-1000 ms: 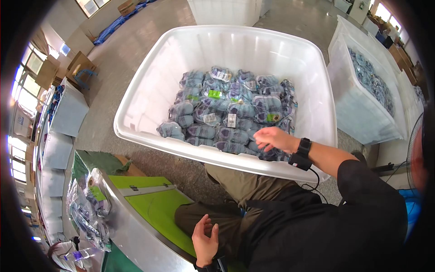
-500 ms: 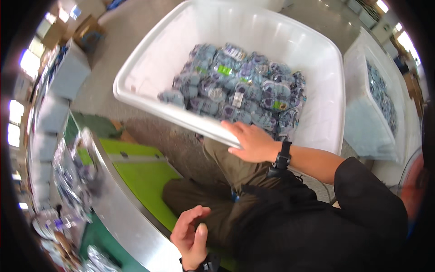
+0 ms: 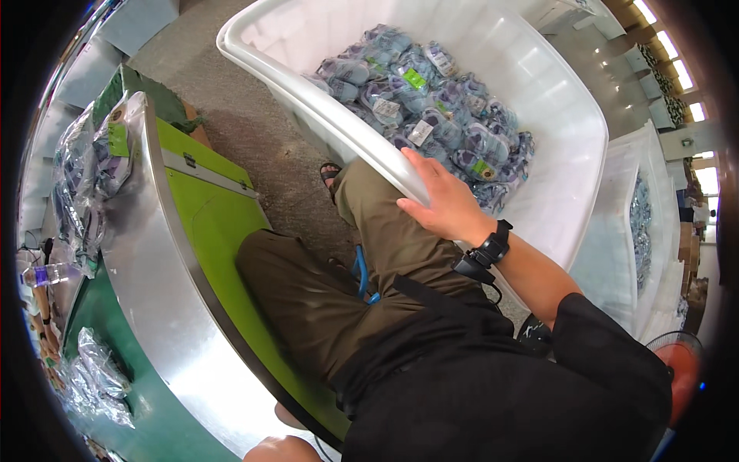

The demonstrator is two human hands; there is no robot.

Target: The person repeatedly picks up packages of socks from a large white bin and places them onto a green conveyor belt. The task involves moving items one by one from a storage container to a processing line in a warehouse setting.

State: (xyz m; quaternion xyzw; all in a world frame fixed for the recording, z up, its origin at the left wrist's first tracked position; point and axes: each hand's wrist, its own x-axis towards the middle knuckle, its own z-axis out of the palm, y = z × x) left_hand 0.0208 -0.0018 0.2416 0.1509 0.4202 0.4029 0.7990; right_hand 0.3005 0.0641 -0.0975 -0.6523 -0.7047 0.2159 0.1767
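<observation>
My right hand [image 3: 450, 202] is closed over the near rim of a large white plastic bin [image 3: 558, 115], its thumb on the outer side. Inside the bin lies a heap of grey-blue and purple shoes in clear bags [image 3: 439, 115], some with white or lime-green labels. At the lower edge only a small part of my left hand [image 3: 281, 449] shows, close to the metal edge [image 3: 181, 339] of a green-topped work line. Its fingers are mostly cut off by the frame, so their pose is hidden.
Bagged shoes lie on the metal edge [image 3: 112, 150] and on the green surface [image 3: 142, 381]. Lime-green panels [image 3: 212, 208] face my knees. A second white bin [image 3: 616, 223] with bagged goods stands right, near a red fan [image 3: 677, 369]. Beyond my knees a sandalled foot [image 3: 329, 173] shows.
My view has shifted, with the work line showing more fully. My right hand stays on the bin's rim. My left hand, raised with curled fingers before, has dropped mostly out of the lower edge.
</observation>
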